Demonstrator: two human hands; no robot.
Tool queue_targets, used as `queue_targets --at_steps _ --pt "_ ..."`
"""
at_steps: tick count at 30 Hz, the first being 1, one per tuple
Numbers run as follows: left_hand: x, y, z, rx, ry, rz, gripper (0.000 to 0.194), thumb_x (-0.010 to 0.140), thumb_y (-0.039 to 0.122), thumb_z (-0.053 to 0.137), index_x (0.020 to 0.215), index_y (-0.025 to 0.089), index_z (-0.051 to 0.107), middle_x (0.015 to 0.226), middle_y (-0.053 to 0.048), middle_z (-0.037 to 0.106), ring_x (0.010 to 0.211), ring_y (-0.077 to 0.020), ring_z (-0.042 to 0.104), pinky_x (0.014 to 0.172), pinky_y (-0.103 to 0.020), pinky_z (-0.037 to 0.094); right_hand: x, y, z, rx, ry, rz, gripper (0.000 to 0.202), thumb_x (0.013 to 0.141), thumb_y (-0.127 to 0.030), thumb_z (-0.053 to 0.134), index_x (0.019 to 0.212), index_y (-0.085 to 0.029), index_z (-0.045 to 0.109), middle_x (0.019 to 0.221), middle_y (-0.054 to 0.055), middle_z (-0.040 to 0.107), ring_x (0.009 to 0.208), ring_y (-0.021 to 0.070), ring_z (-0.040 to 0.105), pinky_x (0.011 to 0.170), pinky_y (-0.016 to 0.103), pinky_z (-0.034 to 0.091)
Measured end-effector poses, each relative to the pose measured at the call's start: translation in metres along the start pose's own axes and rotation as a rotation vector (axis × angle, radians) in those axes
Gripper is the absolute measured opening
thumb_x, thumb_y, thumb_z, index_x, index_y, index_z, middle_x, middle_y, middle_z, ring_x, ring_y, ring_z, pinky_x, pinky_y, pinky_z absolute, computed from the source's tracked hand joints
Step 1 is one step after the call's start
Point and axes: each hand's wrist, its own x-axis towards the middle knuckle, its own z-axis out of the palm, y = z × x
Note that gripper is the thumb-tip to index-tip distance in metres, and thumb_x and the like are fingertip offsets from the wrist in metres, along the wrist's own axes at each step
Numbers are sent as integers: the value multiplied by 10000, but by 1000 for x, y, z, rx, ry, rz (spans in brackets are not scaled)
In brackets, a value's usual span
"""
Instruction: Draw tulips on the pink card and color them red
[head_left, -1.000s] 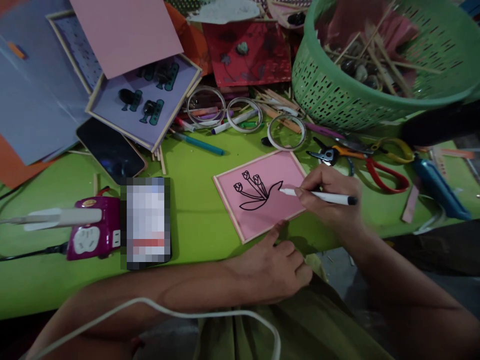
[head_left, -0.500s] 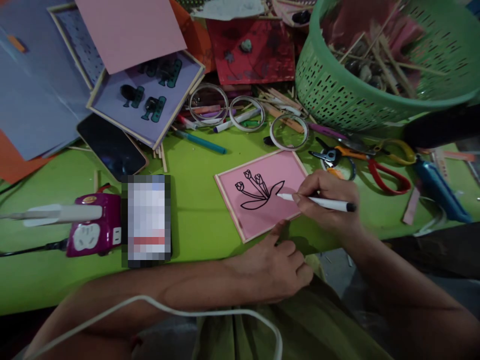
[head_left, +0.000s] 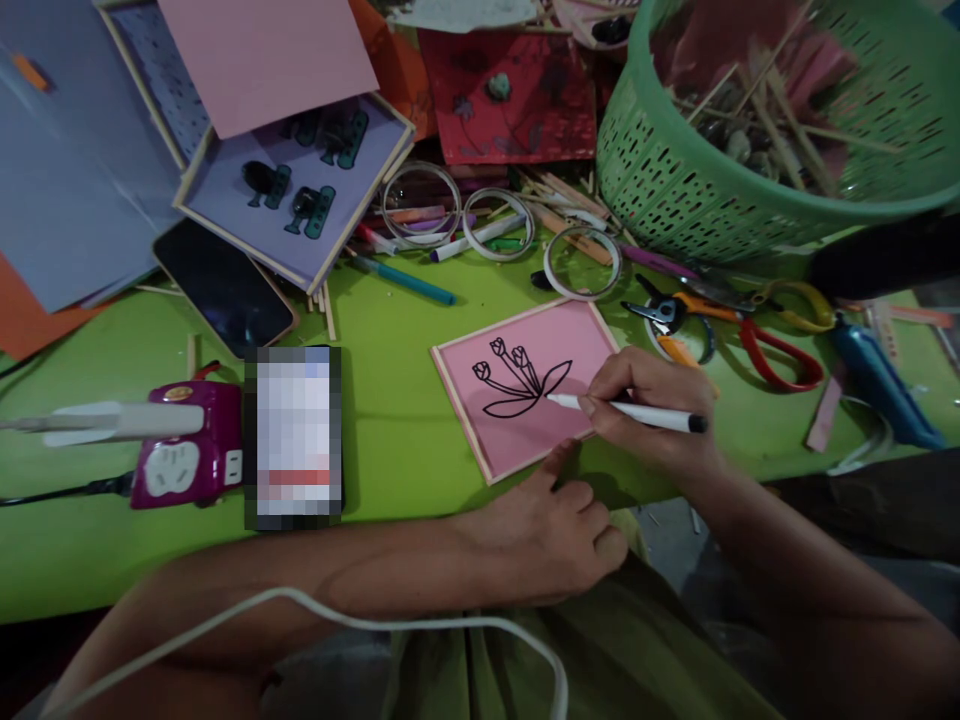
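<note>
A pink card (head_left: pixel 517 445) edged with thin wooden strips lies on the green table, bearing a black line drawing of three tulips (head_left: pixel 517 375) with two leaves. My right hand (head_left: pixel 652 410) is closed around a white marker (head_left: pixel 649 414) with a black end. The marker's tip meets the card at the base of the right leaf, whose outline now runs back to the stems. At the card's lower edge, my left hand (head_left: pixel 559 530) rests with its index finger stretched onto the wooden strip and the other fingers loosely bent, holding nothing.
A green basket (head_left: pixel 675 190) of sticks stands back right, with red-handled scissors (head_left: pixel 780 355) and pliers (head_left: pixel 664 310) before it. Tape rings (head_left: pixel 581 263) and markers lie behind the card. Leftward are a phone (head_left: pixel 225 290), a blurred-screen device (head_left: pixel 294 435) and a purple power strip (head_left: pixel 184 440).
My right hand has drawn the marker tip slightly left and down, closing the lower line of the right leaf. My left hand stays at the card's edge.
</note>
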Motion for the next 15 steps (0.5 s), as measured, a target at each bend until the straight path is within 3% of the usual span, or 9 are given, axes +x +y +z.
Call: queue_targets --at_steps 15 --pt "0 0 0 0 23 3 149 1016 219 658 872 199 691 703 26 633 665 -166 562 1108 -549 495 1 2 2 46 -19 -78 173 821 -176 703 723 -250 582 591 -36 635 484 130 555 452 277 392"
